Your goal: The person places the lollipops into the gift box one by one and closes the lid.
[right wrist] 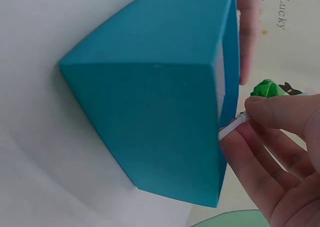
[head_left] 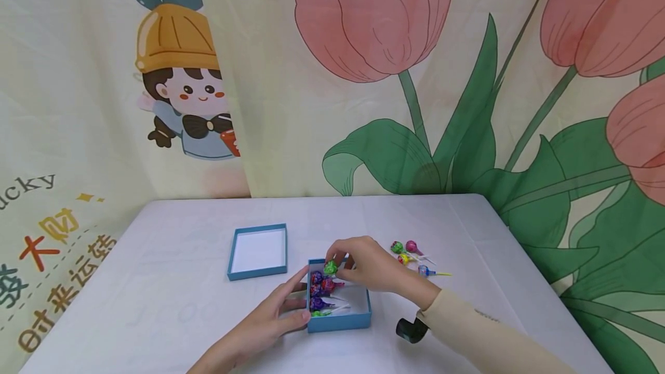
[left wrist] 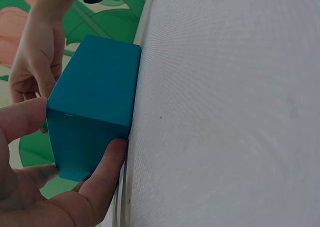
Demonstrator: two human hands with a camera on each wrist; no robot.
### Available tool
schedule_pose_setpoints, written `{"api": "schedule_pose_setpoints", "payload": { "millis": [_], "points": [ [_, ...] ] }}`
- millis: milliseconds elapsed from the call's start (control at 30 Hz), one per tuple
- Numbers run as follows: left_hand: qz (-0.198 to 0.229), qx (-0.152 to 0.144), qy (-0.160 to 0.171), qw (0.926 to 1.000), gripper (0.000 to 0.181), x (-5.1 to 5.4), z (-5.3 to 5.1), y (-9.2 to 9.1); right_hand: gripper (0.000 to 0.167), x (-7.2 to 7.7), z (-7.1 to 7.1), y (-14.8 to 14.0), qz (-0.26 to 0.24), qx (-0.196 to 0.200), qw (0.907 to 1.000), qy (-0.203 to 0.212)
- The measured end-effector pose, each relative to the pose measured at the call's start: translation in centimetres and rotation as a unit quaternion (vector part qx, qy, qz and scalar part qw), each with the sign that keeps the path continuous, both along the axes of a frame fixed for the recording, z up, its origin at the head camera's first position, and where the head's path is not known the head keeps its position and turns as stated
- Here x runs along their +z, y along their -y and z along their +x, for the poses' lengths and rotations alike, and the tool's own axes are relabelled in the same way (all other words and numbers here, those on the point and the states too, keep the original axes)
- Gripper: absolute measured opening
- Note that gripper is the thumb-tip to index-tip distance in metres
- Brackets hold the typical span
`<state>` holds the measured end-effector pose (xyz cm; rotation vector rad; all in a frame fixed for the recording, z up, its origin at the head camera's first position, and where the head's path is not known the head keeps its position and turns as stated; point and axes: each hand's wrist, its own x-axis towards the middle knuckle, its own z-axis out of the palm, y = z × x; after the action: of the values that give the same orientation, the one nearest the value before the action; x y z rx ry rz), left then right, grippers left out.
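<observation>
A blue box without a lid stands on the table. Inside, along its left side, lie several wrapped lollipops, purple, red and green, their white sticks pointing right. Over the far part of the box, my right hand pinches a green lollipop between thumb and fingers; its white stick shows in the right wrist view. My left hand rests against the box's left side with extended fingers and thumb. In the left wrist view the box walls hide what lies inside.
Left of the box, a blue-rimmed lid lies with its white inside up. To the right are several loose lollipops: green, pink, yellow-red and blue. A printed curtain hangs behind the white table.
</observation>
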<state>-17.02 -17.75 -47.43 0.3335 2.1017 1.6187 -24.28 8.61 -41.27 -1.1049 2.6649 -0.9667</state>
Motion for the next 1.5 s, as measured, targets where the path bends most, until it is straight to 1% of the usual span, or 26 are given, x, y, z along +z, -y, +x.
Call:
{"api": "schedule_pose_setpoints", "payload": {
  "millis": [233, 467, 733, 1000, 1333, 1500],
  "points": [
    [0.006, -0.006, -0.004, 1.0000, 0.083, -0.1, 0.0, 0.1, 0.028, -1.1, 0.3, 0.6, 0.011, 0.019, 0.9997, 0.011],
    [0.009, -0.005, 0.000, 0.9999, 0.083, -0.1, -0.1, 0.1, 0.027, -1.8, 0.4, 0.8, 0.031, 0.030, 0.9991, 0.006],
    [0.011, -0.010, 0.004, 0.9999, 0.082, -0.3, -0.2, 0.1, 0.024, -2.6, 0.4, 1.0, 0.054, 0.031, 0.9980, 0.006],
    [0.010, -0.009, 0.010, 0.9998, 0.083, -0.2, -0.2, 0.1, 0.022, -2.9, 0.5, 1.3, 0.077, 0.035, 0.9964, -0.007],
    [0.015, -0.011, 0.008, 0.9998, 0.082, -0.3, -0.3, 0.1, 0.021, -3.0, 0.5, 1.6, 0.100, 0.042, 0.9939, -0.020],
    [0.017, -0.013, 0.007, 0.9997, 0.082, -0.4, -0.2, 0.1, 0.020, -3.4, 0.5, 1.6, 0.107, 0.046, 0.9926, -0.036]
  ]
}}
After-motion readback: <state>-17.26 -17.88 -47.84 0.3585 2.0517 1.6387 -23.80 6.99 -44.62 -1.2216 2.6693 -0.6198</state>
